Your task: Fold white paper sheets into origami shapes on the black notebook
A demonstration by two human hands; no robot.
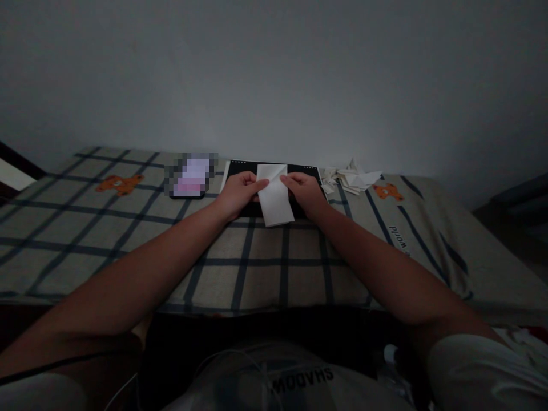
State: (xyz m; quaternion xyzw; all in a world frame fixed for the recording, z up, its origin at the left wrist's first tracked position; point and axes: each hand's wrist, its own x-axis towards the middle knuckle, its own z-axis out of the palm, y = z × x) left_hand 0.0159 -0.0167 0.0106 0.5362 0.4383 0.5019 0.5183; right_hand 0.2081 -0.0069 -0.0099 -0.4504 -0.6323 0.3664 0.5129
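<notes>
A white sheet of paper, folded into a narrow upright strip, is held between my two hands over the table. My left hand pinches its left edge, thumb on top. On the other side, my right hand grips the upper right part with thumb and fingers, where a diagonal crease shows. Beneath the paper and both hands lies a flat black pad with white edges and small white marks along its far side. The fingers behind the paper are partly hidden.
A checked cloth with bear prints covers the table. A phone with a blurred screen rests left of the pad. Several folded white paper pieces are heaped to the right. The grey wall stands right behind the table.
</notes>
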